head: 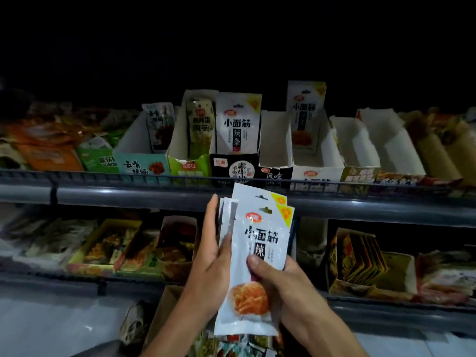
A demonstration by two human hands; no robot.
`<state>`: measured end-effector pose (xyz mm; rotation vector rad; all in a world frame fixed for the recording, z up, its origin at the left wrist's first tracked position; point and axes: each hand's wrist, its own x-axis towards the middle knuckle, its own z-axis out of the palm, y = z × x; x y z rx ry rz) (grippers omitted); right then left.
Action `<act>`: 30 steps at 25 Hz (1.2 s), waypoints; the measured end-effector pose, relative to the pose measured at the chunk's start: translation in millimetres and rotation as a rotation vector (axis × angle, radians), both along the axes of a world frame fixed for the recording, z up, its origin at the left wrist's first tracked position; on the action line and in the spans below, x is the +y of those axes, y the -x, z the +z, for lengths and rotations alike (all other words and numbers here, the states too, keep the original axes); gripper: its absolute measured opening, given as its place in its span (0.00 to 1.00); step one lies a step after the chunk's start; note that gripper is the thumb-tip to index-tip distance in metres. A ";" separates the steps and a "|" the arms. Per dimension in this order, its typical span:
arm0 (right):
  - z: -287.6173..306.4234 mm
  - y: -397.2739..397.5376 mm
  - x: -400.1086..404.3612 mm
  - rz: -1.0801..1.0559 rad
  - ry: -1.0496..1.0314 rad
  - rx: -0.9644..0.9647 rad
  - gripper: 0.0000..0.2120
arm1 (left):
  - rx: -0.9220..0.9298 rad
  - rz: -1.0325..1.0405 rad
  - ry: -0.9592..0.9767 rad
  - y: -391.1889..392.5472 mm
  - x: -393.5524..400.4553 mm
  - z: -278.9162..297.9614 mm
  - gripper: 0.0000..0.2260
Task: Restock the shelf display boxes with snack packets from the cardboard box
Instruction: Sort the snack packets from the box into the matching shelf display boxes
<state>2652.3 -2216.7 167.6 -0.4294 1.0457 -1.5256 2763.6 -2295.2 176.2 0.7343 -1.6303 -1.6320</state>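
A: How would you say that stack of snack packets (253,256) handles?

B: Light, I judge, and floppy; thin glossy film that slides on itself, so the sheaf could fan apart if the grip slackens; the contents look soft rather than brittle, though a hard squeeze might crush them.

A: Where is it held?

B: The right hand (283,287) grasps it low down, thumb curled over the front face about mid-height, fingers hidden behind; the left hand (213,256) lies along the left edge with fingers nearly straight, squaring the edges rather than clenching; I would keep the pinch at the middle, where the filling stiffens the pouch.

A: And where is the stack?

B: In the air just below and in front of the shelf rail (128,195); above that rail stand the display boxes; one white display box (318,161), above the rail and to the right of the stack, holds a single matching packet (305,117).

A: Its look?

B: White pouches with bold black characters, a red logo, a yellow corner flash, a hang hole at the top, and an orange shredded snack pictured near the bottom; at least four packets are offset behind the front one.
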 end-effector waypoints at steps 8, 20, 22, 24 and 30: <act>135.6 61.1 -54.6 -0.285 0.267 0.239 0.18 | -0.661 0.279 0.971 7.3 -124.4 72.2 0.26; 141.6 94.0 -207.1 -0.241 0.023 1.172 0.29 | -0.680 0.213 0.912 29.3 -165.1 62.2 0.17; 144.5 95.5 -201.6 -0.096 -0.015 1.263 0.31 | -0.661 0.245 0.927 31.4 -163.9 61.0 0.16; 151.0 95.7 -197.1 0.024 -0.113 1.417 0.32 | -0.654 0.260 0.942 31.3 -162.0 58.9 0.16; 145.4 97.4 -188.3 0.115 -0.380 1.620 0.34 | -0.655 0.168 0.903 30.8 -158.2 55.5 0.22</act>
